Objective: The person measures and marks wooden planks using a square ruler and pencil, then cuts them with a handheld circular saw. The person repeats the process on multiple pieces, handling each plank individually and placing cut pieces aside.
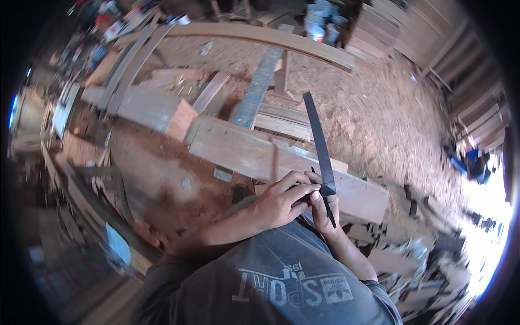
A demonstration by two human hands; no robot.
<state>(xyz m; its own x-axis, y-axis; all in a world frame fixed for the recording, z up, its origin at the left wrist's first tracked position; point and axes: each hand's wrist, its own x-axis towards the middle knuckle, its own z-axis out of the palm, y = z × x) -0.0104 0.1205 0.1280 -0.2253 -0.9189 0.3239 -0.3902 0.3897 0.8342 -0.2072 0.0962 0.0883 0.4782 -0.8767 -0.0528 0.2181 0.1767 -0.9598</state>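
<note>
Both my hands meet in front of my torso, right of the middle. A long, dark, flat blade rises from them and points away, narrowing slightly toward its far tip. Across its near end lies a thin, dark, tapered bar, its lower tip sticking out below my fingers. My left hand comes in from the left, its fingers bent and closed at the near end of the blade. Beneath and beside it, my right hand is closed around the same place, thumb pressed inward. The fingers hide how blade and bar meet.
Just beyond my hands runs a wide wooden plank. A bluish worn board crosses behind it, and a long beam lies farther off. Wood scraps are heaped at right. Buckets stand at the back; shavings cover the ground.
</note>
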